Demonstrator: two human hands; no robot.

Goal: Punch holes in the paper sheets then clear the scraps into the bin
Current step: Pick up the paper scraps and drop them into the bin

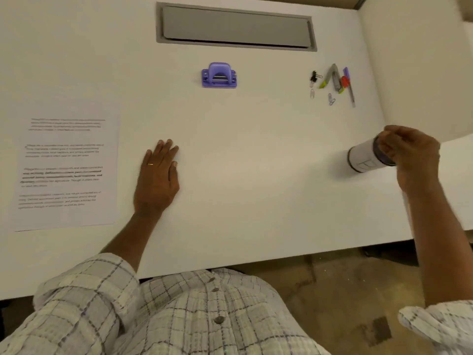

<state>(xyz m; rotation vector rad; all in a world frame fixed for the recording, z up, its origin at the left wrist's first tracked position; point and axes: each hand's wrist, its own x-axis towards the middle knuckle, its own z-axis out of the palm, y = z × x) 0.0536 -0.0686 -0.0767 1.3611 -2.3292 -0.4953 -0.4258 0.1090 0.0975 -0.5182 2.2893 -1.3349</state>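
- The left hand lies flat on the white desk, palm down. The fingers are straight and close together, holding nothing. There's a thin gold ring on one finger.
- The right hand is way over at the desk's right edge, well apart from the left. Its fingers are curled round the dark-rimmed end of a white container.
- The container is a small cylinder tipped over on its side, with the rim end in the hand and the closed end pointing left. It throws a soft shadow on the desk, but I honestly can't tell if it's touching the surface or held just above it.
- The paper sheets sit at the left side of the desk, printed side up, lying flat just left of the left hand and not touching it. The text is too blurry to read.
- The purple hole punch stands on its own at the back middle of the desk, well clear of both hands.
- Back right there's a little pile of stationery: a black binder clip, some paper clips, and a few pens or markers lying loosely together.
- A grey hatch is set into the desk behind the punch.
- The person's checked shirt fills the bottom of the view, with the sleeves rolled up.
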